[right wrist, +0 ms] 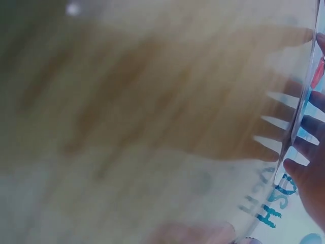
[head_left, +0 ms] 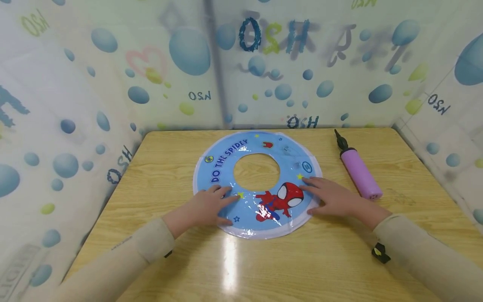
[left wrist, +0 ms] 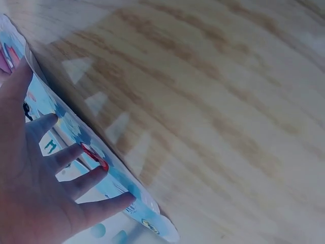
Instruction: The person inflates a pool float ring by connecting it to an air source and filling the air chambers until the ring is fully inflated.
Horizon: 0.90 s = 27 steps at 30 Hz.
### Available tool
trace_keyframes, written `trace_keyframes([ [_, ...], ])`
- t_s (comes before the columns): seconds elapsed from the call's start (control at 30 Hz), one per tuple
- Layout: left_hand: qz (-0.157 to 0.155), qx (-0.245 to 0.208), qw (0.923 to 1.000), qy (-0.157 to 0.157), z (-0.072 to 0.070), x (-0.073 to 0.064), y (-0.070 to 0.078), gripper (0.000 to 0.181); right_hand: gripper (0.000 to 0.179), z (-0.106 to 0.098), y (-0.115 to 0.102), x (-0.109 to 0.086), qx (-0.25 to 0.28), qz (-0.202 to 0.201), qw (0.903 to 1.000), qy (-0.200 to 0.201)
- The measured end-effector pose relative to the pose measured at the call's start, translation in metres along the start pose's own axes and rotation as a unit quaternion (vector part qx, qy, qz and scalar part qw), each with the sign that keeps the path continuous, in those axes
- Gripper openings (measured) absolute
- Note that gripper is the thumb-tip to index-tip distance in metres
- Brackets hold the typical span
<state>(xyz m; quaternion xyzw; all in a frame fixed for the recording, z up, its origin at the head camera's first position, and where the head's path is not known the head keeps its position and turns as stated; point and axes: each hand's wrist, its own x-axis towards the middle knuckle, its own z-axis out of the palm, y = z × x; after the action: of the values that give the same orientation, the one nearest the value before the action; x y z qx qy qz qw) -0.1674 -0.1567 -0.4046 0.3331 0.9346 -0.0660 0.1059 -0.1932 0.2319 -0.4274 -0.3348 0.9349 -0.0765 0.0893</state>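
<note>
A flat, uninflated swim ring (head_left: 250, 216) lies on the wooden table, blue with a pale rim, printed with a red masked character and "DO THE SPIDEY". My left hand (head_left: 207, 205) rests on its lower left part, fingers spread. On the right edge, my right hand (head_left: 330, 197) touches the ring with its fingers extended. The left wrist view has the left hand (left wrist: 53, 198) with fingers apart over the printed ring (left wrist: 119, 173). Only part of the right hand (right wrist: 312, 178) shows at the right border of its wrist view, near the ring's edge.
A purple hand pump (head_left: 360, 172) with a black nozzle lies right of the ring, beyond my right hand. The wooden table (head_left: 151, 163) meets walls (head_left: 256, 100) covered in a bubble-patterned sheet at the back and sides. A small black piece (head_left: 381, 253) shows beneath the right sleeve.
</note>
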Motion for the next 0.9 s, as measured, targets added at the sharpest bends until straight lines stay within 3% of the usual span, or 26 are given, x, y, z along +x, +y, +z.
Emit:
trace_keyframes([
  [0.5, 0.036, -0.028, 0.9989, -0.009, 0.004, 0.001, -0.031, 0.077, 0.069, 0.003, -0.017, -0.011, -0.026, -0.026, 0.9993, 0.009],
  [0.77, 0.053, -0.033, 0.998, -0.012, 0.007, 0.003, -0.053, 0.075, 0.062, 0.002, -0.029, -0.013, 0.006, -0.036, 0.9993, -0.003],
  [0.9, 0.046, -0.049, 0.9975, -0.024, 0.007, 0.005, -0.062, 0.076, 0.061, 0.001, -0.033, -0.014, 0.009, -0.042, 0.999, -0.008],
])
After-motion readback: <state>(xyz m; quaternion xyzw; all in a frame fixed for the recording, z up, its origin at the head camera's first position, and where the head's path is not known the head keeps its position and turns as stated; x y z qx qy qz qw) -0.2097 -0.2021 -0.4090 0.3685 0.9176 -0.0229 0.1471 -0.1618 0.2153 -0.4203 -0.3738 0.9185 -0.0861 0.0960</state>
